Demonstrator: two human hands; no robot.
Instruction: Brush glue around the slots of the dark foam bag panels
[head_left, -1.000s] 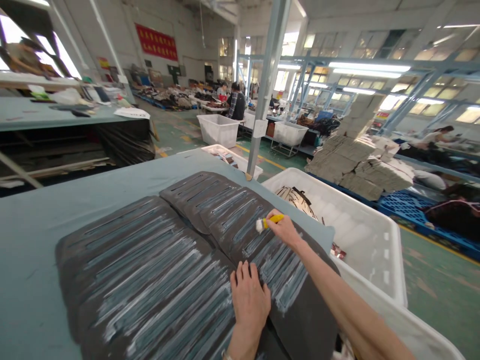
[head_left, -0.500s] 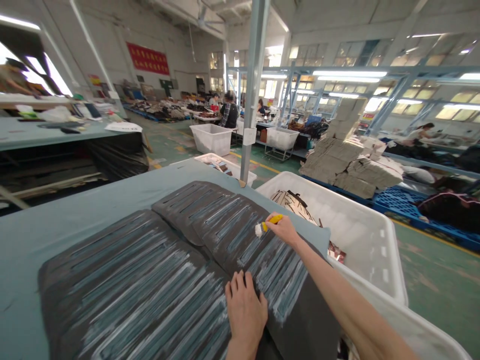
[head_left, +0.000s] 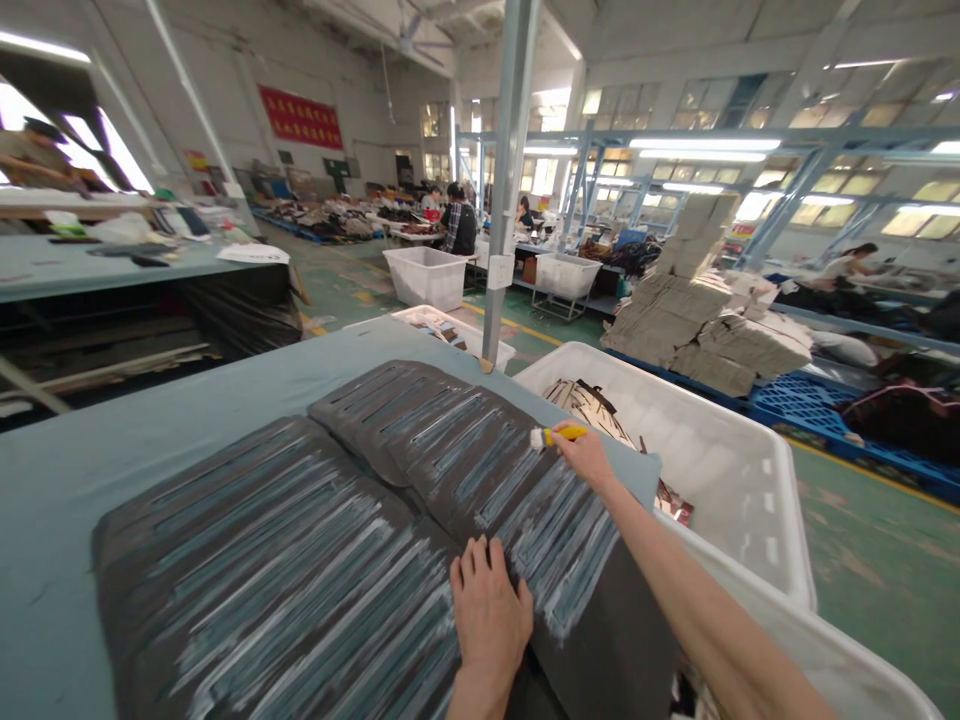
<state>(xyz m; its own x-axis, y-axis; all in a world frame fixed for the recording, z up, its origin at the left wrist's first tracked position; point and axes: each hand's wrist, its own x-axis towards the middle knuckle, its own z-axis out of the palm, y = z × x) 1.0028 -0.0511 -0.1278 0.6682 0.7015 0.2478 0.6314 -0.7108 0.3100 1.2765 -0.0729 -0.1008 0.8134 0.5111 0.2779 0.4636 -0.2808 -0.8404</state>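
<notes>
Dark grey sheet pieces (head_left: 300, 500) with long slots lie in overlapping rows on a table with a light blue cover (head_left: 225, 390). Streaks of a wet, whitish coating run along the slots. My right hand (head_left: 585, 455) is closed around the yellow handle of a paintbrush (head_left: 564, 433). Its pale bristles point left, over the far right edge of the sheets; whether they touch cannot be made out. My left hand (head_left: 489, 605) lies palm down with fingers stretched out on the sheets, near the seam between the two rows.
A big white plastic bin (head_left: 727, 490) with cut pieces inside stands against the table's right side. A metal post (head_left: 504, 200) rises beyond the far corner, beside a smaller white bin (head_left: 480, 340). Stacked grey bundles (head_left: 675, 310) sit on a blue pallet (head_left: 802, 410). Several people work farther off.
My right hand with the paintbrush has moved right and slightly up, toward the far edge of the sheets. My left hand stays in nearly the same place.
</notes>
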